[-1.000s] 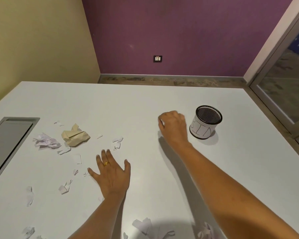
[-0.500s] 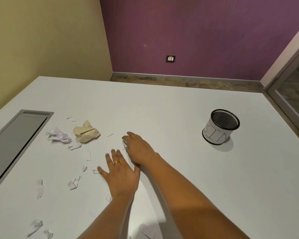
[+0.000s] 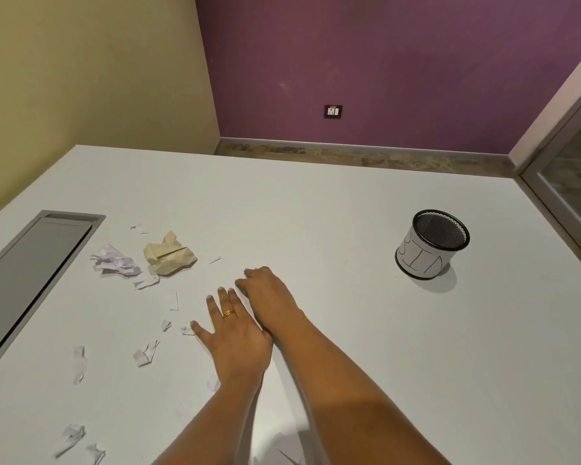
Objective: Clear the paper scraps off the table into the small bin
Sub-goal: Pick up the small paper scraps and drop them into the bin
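Left hand point(image 3: 235, 333) lies flat on the desk point(image 3: 316, 213), palm down, fingers straight and spread, a gold ring point(image 3: 229, 313) on one finger. Right hand point(image 3: 269, 293) sits just beside it, touching at the wrist, fingertips bent down onto the surface; whether they pinch anything cannot be told. Paper scraps point(image 3: 146, 354) lie scattered left of both hands, the nearest touching the left little finger. Further left and back: a beige crumpled ball point(image 3: 170, 255) with a white crumpled wad point(image 3: 116, 263) just beside it. The small bin point(image 3: 431, 245), black mesh with a white paper wrap, stands upright well apart to the right. A grey recessed panel point(image 3: 31, 260) runs along the desk's left edge
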